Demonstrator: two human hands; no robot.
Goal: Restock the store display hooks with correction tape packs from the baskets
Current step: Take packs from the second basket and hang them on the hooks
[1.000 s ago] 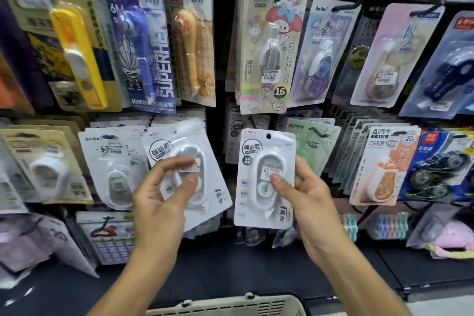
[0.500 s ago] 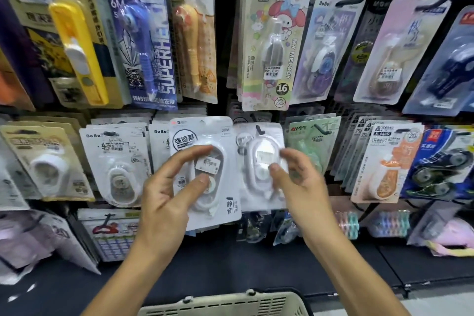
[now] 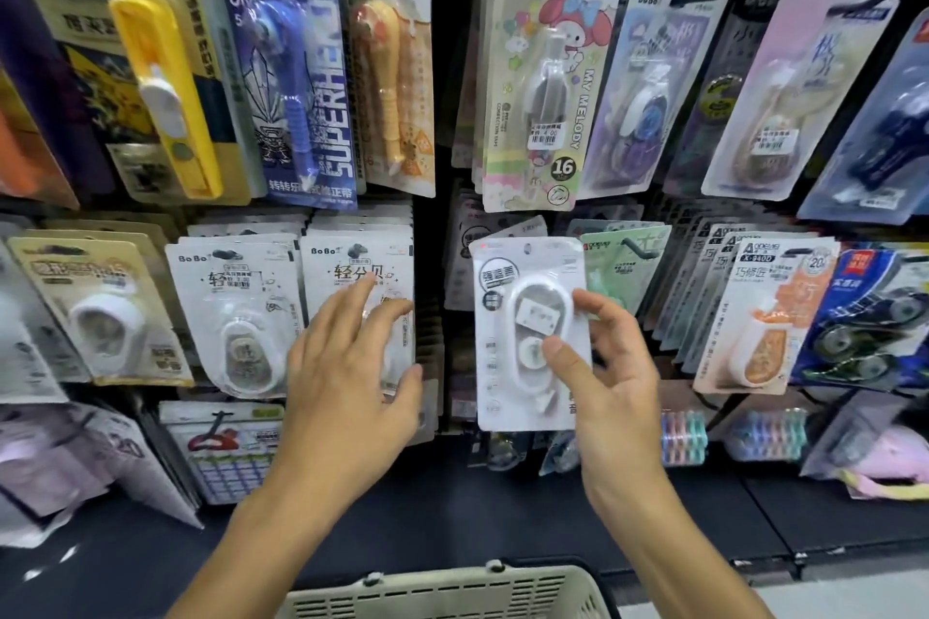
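— Head view has our right hand (image 3: 611, 382) pinching a white correction tape pack (image 3: 530, 334), thumb on the blister front, fingers curled round its right edge. Which step are we on?

— Hanging it, we'd judge. The pack's top edge sits in the dark gap above our grip, in front of more white packs behind it; whether its hole is already on a hook we cannot tell.

— And our left hand (image 3: 352, 377)?

— Spread, fingers straight, holding nothing, to the left of the grip and over the BoBo packs (image 3: 352, 276) hanging there.

— So what does the next move call for?

— Probably keeping the pack upright and sliding it back along its hook, then reaching down below the grip to the basket (image 3: 442, 591) for another.
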